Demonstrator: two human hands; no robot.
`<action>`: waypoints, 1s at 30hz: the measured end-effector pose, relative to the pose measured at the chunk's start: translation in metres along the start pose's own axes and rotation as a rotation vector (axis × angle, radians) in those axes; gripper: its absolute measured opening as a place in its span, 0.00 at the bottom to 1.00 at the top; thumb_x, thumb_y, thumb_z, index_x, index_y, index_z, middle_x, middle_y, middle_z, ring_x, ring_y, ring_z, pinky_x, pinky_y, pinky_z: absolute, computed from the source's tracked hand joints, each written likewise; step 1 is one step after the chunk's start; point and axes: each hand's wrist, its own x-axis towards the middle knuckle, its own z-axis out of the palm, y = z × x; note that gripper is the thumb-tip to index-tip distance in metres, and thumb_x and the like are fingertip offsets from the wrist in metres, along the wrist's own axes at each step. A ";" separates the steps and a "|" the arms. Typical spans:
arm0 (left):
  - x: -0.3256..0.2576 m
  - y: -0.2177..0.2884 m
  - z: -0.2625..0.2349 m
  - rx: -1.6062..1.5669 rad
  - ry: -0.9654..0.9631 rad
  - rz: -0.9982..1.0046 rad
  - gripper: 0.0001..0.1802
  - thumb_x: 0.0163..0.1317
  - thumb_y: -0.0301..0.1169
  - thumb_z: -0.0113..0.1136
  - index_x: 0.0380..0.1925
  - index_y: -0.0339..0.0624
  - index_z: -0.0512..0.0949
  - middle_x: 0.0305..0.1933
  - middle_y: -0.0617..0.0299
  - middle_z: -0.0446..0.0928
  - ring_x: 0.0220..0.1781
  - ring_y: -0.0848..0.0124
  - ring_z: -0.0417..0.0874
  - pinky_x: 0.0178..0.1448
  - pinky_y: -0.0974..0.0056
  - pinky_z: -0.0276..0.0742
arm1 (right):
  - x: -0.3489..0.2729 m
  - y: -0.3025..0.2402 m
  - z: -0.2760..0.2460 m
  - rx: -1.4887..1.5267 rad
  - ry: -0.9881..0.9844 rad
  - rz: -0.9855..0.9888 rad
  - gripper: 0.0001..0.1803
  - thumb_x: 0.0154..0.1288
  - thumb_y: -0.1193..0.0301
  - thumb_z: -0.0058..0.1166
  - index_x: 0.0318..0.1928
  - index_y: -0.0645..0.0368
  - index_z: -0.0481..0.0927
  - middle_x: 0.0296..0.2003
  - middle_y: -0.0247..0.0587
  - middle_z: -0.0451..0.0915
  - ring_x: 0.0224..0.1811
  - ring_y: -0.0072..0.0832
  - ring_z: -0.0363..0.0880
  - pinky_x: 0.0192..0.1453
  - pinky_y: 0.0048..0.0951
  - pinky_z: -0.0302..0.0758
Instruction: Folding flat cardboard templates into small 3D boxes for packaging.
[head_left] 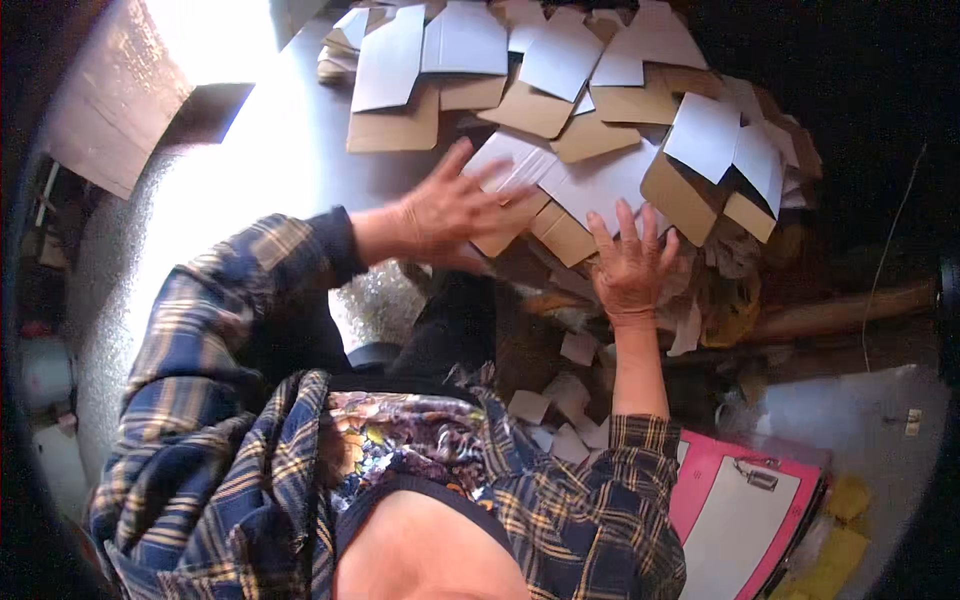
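The flat carton [600,185] lies just far of both spread hands, long axis roughly left to right; the left hand [440,212], blurred, overlaps its left end, the right hand [632,270] its near-right edge. Cartons [465,40] crowd beyond, pale surface [335,150] left.

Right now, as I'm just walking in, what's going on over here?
A person in a plaid shirt has both bare hands at a heap of folded white-and-brown cardboard pieces. The right hand is spread at the near edge of a white-faced piece; the left hand is open by its left end, too blurred to tell whether it touches. A pink-and-white panel lies to the person's right.
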 end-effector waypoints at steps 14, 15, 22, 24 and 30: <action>0.117 -0.091 -0.011 0.313 0.044 0.238 0.29 0.60 0.43 0.55 0.64 0.61 0.66 0.72 0.64 0.58 0.74 0.71 0.54 0.66 0.51 0.63 | 0.060 0.026 -0.005 0.020 0.168 -0.142 0.15 0.57 0.70 0.50 0.45 0.62 0.78 0.50 0.43 0.75 0.56 0.41 0.71 0.58 0.46 0.66; 0.120 -0.098 -0.011 0.320 0.043 0.237 0.29 0.60 0.43 0.55 0.64 0.61 0.66 0.72 0.64 0.58 0.74 0.71 0.54 0.66 0.51 0.63 | 0.063 0.025 -0.005 0.020 0.175 -0.142 0.15 0.57 0.70 0.50 0.45 0.62 0.78 0.50 0.43 0.75 0.56 0.41 0.71 0.58 0.46 0.66; 0.129 -0.102 0.013 0.467 0.159 0.232 0.22 0.64 0.46 0.51 0.56 0.55 0.73 0.66 0.73 0.66 0.74 0.70 0.51 0.61 0.61 0.67 | 0.051 0.017 0.002 0.134 0.003 -0.139 0.24 0.58 0.58 0.55 0.53 0.55 0.76 0.54 0.44 0.72 0.61 0.40 0.67 0.63 0.48 0.61; 0.131 -0.101 0.008 0.542 0.131 0.278 0.22 0.63 0.42 0.52 0.57 0.57 0.72 0.68 0.72 0.63 0.73 0.70 0.53 0.62 0.58 0.65 | 0.029 0.025 -0.007 0.166 0.052 -0.135 0.28 0.59 0.50 0.52 0.55 0.52 0.75 0.56 0.44 0.70 0.63 0.41 0.64 0.64 0.50 0.59; 0.102 -0.123 0.013 0.501 0.065 0.240 0.31 0.61 0.36 0.52 0.66 0.64 0.61 0.74 0.60 0.52 0.75 0.69 0.50 0.66 0.53 0.62 | 0.024 0.047 -0.004 0.109 0.382 0.237 0.44 0.59 0.29 0.30 0.65 0.44 0.65 0.65 0.48 0.60 0.68 0.50 0.54 0.67 0.60 0.50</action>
